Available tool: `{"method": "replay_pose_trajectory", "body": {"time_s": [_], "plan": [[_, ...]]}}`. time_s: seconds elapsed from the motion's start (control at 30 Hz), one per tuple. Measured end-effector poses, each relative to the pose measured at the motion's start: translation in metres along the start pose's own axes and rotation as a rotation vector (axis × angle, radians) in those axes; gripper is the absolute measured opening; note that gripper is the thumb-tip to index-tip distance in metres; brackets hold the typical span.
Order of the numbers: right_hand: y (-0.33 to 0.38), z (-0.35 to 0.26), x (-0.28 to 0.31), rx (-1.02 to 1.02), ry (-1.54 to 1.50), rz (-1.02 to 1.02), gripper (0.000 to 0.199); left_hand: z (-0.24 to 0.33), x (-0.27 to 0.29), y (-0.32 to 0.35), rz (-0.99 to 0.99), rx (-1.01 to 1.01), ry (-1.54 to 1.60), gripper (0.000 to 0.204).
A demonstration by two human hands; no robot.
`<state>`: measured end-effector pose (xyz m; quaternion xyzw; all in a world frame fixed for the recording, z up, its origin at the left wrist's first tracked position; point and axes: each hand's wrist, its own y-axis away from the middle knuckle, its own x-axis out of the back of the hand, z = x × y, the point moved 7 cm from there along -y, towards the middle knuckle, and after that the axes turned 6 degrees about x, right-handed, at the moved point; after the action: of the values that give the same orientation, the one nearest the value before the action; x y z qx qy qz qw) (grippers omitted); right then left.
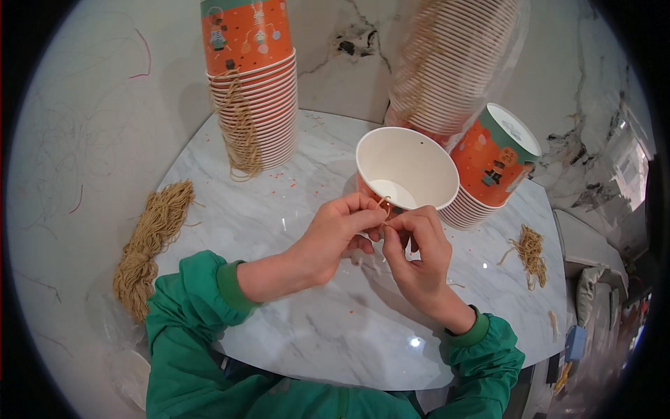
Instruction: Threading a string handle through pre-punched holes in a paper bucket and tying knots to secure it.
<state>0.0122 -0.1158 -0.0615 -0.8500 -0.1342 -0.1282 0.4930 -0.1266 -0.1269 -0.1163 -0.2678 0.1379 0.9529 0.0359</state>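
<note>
Paper cup [407, 167], white inside w/ orange outside, sits tilted near the middle of the white marble bench [335, 342], its open mouth tipped toward the viewer so the near rim is easy to reach. Both hands meet at that near rim. Left hand [333, 234] pinches a short bit of tan twine [383, 204] between thumb & fingertips, right at the rim; right hand [413, 255] is curled beside it, fingertips closed on the same twine just below. The 2 hands touch each other. A small hole shows near the cup's far rim (likely where the twine passes, tho the near hole is hidden by fingers). Green sleeves w/ ribbed cuffs come in from the lower edge.

Count of other things: 3 stacks of matching orange cups. One tall stack [255, 98] stands upside down at back left, tan strings hanging down its side. One stack [450, 66] leans at back right, blurred. One short stack [492, 167] lies tipped just right of the held cup, touching or nearly so. 2 twine bundles: a big thick one [150, 241] at the bench's left edge, a small loose one [530, 253] at right, both within arm's reach.
</note>
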Motion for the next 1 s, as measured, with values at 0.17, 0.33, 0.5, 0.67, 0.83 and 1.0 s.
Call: {"method": "replay_pose_trajectory", "body": {"time_s": [0.17, 0.33, 0.5, 0.67, 0.83, 1.0], "plan": [[-0.018, -0.018, -0.001, 0.226, 0.3, -0.025, 0.021, 0.013, 0.008, -0.002, 0.054, -0.07, -0.023, 0.01], [-0.029, -0.018, -0.008, 0.274, 0.45, -0.034, 0.021, 0.024, 0.015, -0.004, 0.132, -0.295, -0.233, 0.007], [-0.033, -0.011, -0.014, 0.296, 0.461, -0.029, 0.02, 0.042, 0.007, 0.006, 0.188, -0.548, -0.483, 0.007], [-0.035, -0.005, -0.01, 0.237, 0.383, -0.007, 0.019, 0.053, -0.005, 0.021, 0.267, -0.845, -0.879, 0.009], [-0.034, -0.001, -0.01, 0.144, 0.31, -0.038, 0.017, 0.058, -0.024, 0.039, 0.287, -1.362, -1.227, 0.02], [-0.04, -0.009, -0.008, 0.235, 0.349, -0.106, 0.016, 0.058, -0.028, 0.04, 0.199, -1.452, -1.308, 0.029]]}}
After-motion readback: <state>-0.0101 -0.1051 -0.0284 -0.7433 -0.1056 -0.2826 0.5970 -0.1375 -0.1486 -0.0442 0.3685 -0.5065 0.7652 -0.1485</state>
